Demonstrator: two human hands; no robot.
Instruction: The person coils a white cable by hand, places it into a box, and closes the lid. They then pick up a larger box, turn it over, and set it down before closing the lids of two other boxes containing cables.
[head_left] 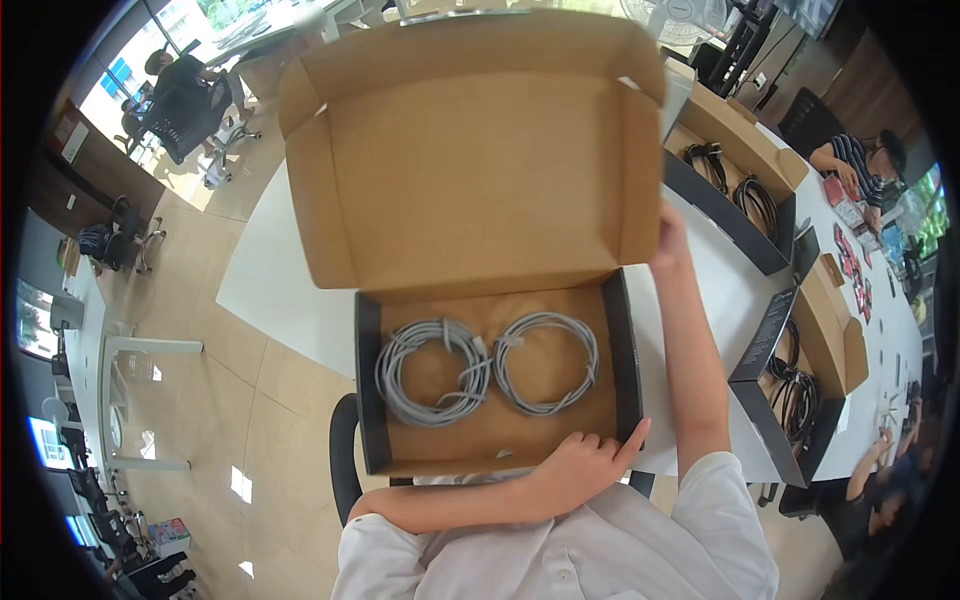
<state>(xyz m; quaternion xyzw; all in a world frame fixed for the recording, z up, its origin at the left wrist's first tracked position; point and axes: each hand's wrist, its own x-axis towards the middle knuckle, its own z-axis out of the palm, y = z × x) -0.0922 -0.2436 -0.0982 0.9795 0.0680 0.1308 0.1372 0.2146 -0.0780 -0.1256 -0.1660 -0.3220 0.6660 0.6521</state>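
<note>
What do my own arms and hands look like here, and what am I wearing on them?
Both arms wear short white sleeves, the left sleeve and right sleeve ending near the elbow, with forearms bare. The left hand and right hand are ungloved; no watch, bracelet or ring shows, though the right hand is partly hidden.

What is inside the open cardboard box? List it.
Two coiled grey cables lie side by side on the floor of the box: the left cable and the right cable. The left hand covers part of the near wall. Anything beneath the coils is hidden.
</note>
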